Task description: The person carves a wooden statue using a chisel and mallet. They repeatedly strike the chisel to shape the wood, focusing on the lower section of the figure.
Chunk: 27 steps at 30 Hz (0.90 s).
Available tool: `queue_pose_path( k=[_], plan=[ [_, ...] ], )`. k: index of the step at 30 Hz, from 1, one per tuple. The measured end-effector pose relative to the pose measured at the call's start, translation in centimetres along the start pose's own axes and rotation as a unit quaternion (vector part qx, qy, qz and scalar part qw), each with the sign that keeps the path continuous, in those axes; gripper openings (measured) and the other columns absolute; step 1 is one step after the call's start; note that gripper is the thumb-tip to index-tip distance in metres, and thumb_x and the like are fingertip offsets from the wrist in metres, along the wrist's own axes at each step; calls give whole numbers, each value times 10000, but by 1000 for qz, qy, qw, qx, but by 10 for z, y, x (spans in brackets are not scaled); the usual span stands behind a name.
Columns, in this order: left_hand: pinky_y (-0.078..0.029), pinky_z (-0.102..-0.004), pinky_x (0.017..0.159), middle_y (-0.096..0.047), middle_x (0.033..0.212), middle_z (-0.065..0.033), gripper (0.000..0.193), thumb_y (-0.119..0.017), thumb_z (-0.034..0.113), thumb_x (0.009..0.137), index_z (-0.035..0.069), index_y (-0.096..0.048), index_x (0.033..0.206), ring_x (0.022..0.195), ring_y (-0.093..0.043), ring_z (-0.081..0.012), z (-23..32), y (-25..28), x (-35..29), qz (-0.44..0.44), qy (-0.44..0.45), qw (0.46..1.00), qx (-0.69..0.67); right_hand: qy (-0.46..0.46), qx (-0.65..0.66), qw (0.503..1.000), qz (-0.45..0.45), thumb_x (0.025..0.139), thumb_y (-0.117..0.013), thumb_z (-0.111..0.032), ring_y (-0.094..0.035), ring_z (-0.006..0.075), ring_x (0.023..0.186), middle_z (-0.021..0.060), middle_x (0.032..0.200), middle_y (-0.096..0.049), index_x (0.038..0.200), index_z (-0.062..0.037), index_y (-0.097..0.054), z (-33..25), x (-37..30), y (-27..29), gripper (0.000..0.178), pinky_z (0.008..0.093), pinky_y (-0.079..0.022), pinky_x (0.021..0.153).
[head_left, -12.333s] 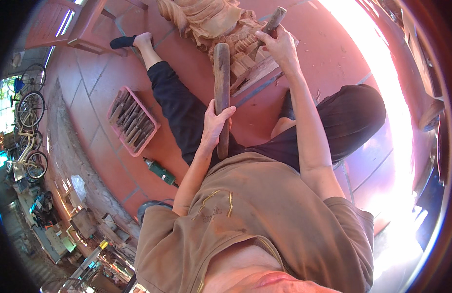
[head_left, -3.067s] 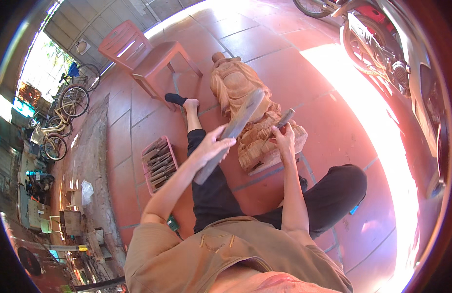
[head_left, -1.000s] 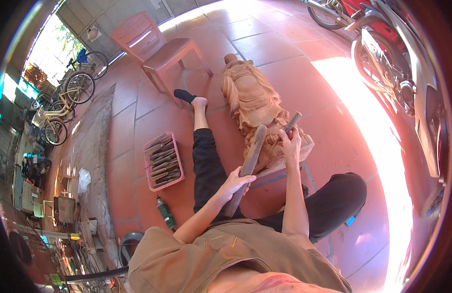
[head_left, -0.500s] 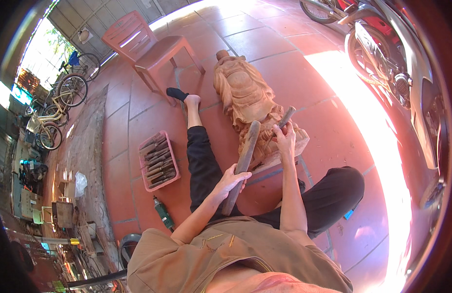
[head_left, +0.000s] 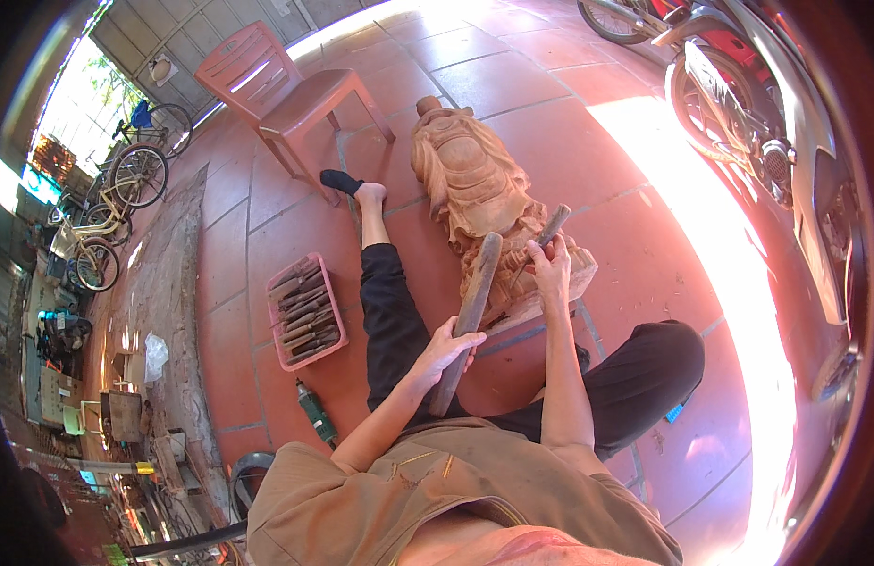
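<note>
On the floor before me lies a carved wooden statue (head_left: 470,179) of a robed, round-bellied figure, its base toward me. My left hand (head_left: 448,350) is wrapped round a long wooden club (head_left: 481,278), which slants up and away beside the carving's lower end. Over that same lower end, my right hand (head_left: 552,270) grips a carving chisel (head_left: 556,224) by its wooden handle. The chisel's tip points down at the carved detail near the base; whether it touches the wood cannot be made out.
A pink basket (head_left: 340,325) of wooden-handled tools stands left of my outstretched leg. Near it lies a green power tool (head_left: 315,412). A reddish plastic chair (head_left: 305,108) is beyond my foot. Bicycles (head_left: 140,174) stand far left, a motorbike (head_left: 739,123) at right.
Almost nothing differs. The view has shifted very slightly; both hands keep their holds and places by the statue.
</note>
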<state>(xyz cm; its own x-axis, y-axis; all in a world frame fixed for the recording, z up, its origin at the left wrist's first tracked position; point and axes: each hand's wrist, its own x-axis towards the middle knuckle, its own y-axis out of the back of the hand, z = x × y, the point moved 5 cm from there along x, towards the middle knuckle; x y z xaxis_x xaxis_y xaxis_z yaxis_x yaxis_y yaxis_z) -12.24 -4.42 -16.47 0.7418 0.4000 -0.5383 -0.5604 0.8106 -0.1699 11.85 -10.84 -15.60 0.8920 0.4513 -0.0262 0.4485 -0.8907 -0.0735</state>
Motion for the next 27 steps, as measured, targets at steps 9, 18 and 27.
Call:
queue_pose_path(
  k=[9,18,27],
  plan=[
    [-495,-265,490,-583,742,-21,524,-799,269,858,62,-478,1217,578,-580,-106,-1,0,1,-5,-8,1000,-3,2,-7,1000,-4,954,-664,-216,-680,166,904,103,1001,-685,1288,-10,-545,-6,-4,0,410,307,-577,687],
    [-495,-265,487,-585,738,-20,563,-796,274,860,48,-470,1259,580,-580,-105,1,-2,-2,-2,-4,1000,-1,-10,5,1000,-3,958,-671,-222,-682,167,917,108,1027,-694,1345,4,-516,-4,-4,0,474,318,-572,713],
    [-496,-267,487,-583,745,-22,548,-800,278,856,58,-470,1235,589,-584,-108,1,-2,-2,1,3,1000,1,9,-30,1000,-2,955,-678,-239,-673,164,887,108,986,-706,1342,14,-522,5,2,1,487,314,-552,699]
  ],
)
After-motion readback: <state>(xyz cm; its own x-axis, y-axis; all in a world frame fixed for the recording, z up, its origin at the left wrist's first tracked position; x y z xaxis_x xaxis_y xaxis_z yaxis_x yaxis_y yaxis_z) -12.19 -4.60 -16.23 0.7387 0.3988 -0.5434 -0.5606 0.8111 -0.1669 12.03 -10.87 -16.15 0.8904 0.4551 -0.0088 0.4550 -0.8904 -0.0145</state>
